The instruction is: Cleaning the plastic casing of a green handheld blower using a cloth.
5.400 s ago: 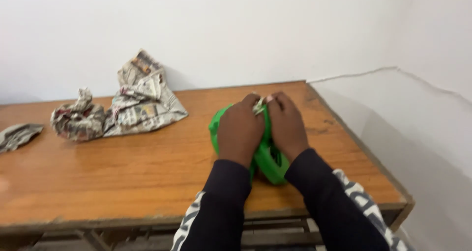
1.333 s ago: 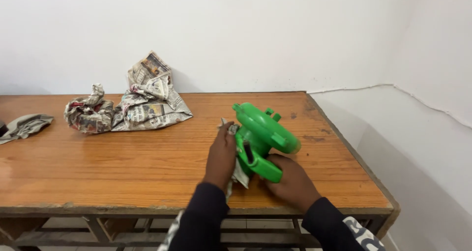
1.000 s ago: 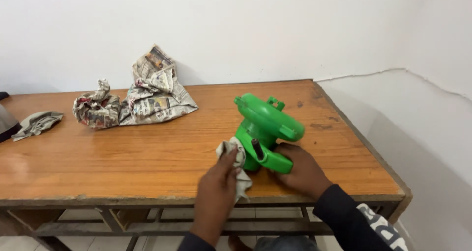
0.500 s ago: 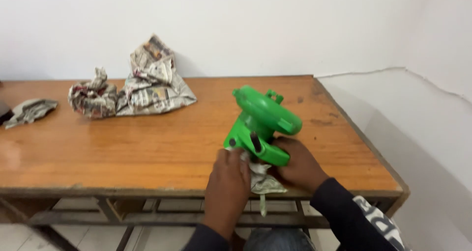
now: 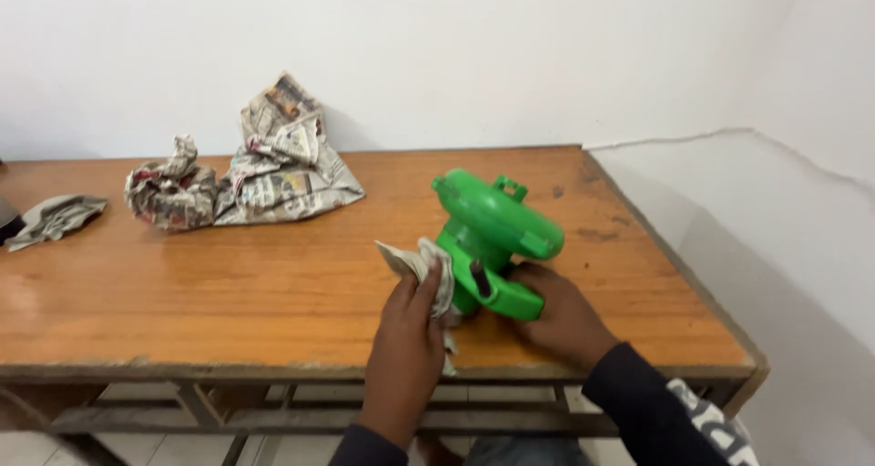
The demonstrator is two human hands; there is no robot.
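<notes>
A bright green plastic device (image 5: 497,233) with a round housing and a dark stub sticking out of its side stands tilted on the wooden table (image 5: 228,293). My right hand (image 5: 558,315) grips its lower green part near the table's front edge. My left hand (image 5: 410,325) holds a crumpled wad of newspaper (image 5: 421,264) pressed against the device's left side.
Crumpled newspaper sheets (image 5: 244,174) lie at the back of the table by the white wall. A smaller grey crumpled piece (image 5: 53,220) lies at the far left. The table's right edge drops off beside the wall; a metal frame shows under the tabletop.
My left hand has brought the paper wad up from under the device's front to its left side. The right hand still holds the green device in about the same place.
</notes>
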